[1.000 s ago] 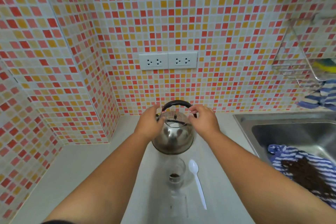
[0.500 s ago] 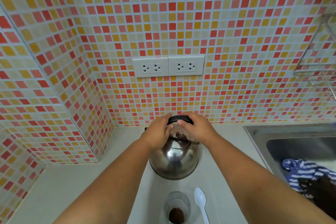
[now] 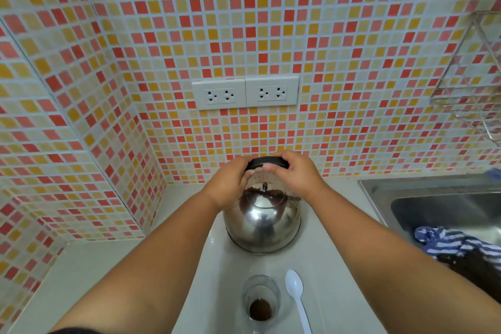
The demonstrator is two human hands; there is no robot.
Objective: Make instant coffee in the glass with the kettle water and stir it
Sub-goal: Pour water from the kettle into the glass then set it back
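Note:
A shiny steel kettle [image 3: 263, 222] with a black handle [image 3: 267, 162] stands on the pale counter [image 3: 103, 266] by the tiled back wall. My left hand [image 3: 230, 184] and my right hand [image 3: 294, 175] both grip the handle from either side. In front of the kettle stands a clear glass [image 3: 260, 298] with dark coffee powder at its bottom. A white plastic spoon [image 3: 298, 298] lies on the counter just right of the glass.
A steel sink [image 3: 433, 198] lies at the right with a blue-striped cloth [image 3: 450, 244] in it. Two double wall sockets [image 3: 245, 92] sit above the kettle. A wire rack [image 3: 471, 81] hangs on the right wall. Tiled walls close the left corner.
Both hands have closed in from the kettle's sides onto the top of its handle. The view has tilted up, so the kettle, glass and spoon sit lower in frame.

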